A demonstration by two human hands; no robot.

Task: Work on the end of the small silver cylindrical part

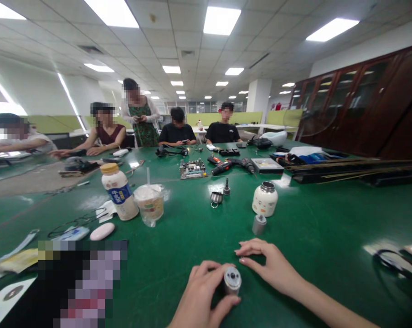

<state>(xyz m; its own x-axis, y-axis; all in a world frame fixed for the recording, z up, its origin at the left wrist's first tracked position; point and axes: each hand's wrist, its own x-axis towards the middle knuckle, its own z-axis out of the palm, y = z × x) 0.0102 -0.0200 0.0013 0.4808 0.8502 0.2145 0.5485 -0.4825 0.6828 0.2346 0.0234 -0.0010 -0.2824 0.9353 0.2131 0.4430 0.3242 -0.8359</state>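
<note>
At about six o'clock on the green table top [322, 218], the left hand [201, 298] curls its thumb and fingers around a small silver metal cylinder with a dark hole in its top face [232, 280], which stands upright on the table in that grip. The right hand [274, 269] lies palm down just beside it at four o'clock, fingers pressed loosely together and stretched toward the cylinder, the fingertips close to its top; whether they touch it cannot be told. At twelve o'clock from the hands stands a short grey metal cap [259, 224], and just beyond it a white round ceramic jar with a metal neck [265, 199]. At ten o'clock sit a clear plastic cup with a straw [149, 203] and a white milk bottle with a yellow lid and blue label [119, 190]. Farther off, at twelve, lie a small circuit board [192, 169] and a dark power drill [231, 165]. Several people sit or stand along the far edge.
</note>
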